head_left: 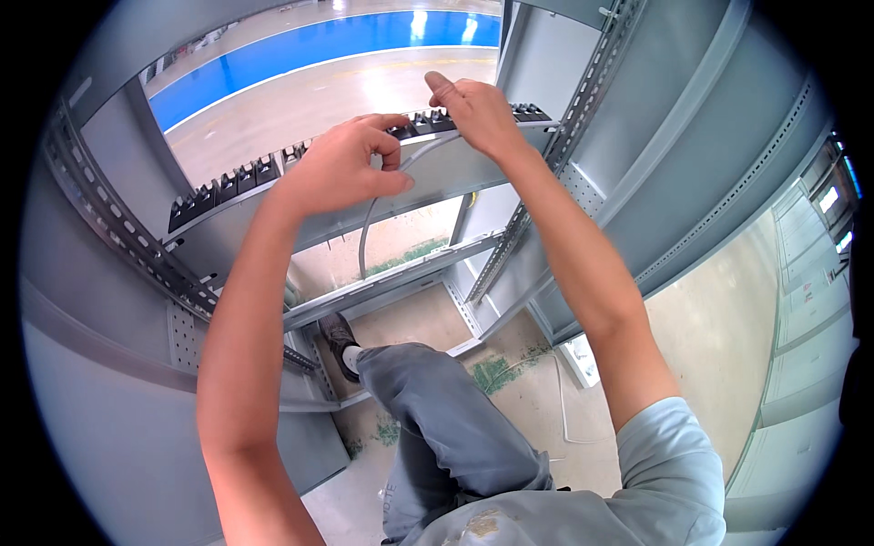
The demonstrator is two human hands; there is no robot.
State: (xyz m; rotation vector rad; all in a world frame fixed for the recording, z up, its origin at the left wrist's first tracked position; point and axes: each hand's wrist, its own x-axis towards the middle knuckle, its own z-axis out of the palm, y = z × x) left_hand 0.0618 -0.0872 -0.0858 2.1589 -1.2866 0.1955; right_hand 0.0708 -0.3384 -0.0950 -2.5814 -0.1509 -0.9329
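A row of black clip-like blocks runs along the top of a grey metal crossbar inside a cabinet frame. My left hand is at the middle of this row. Its index finger reaches to the blocks, while thumb and a bent finger close around a thin grey cable. From there the cable hangs down in front of the crossbar; its other stretch runs up toward my right hand. That hand is over the row's right part, thumb sticking out and the other fingers curled, mostly hidden. What they hold cannot be seen.
Slotted metal uprights stand on both sides, with grey panels beyond. A lower frame rail crosses below the crossbar. My shoe is inside the frame's base. A white cable lies on the floor at right.
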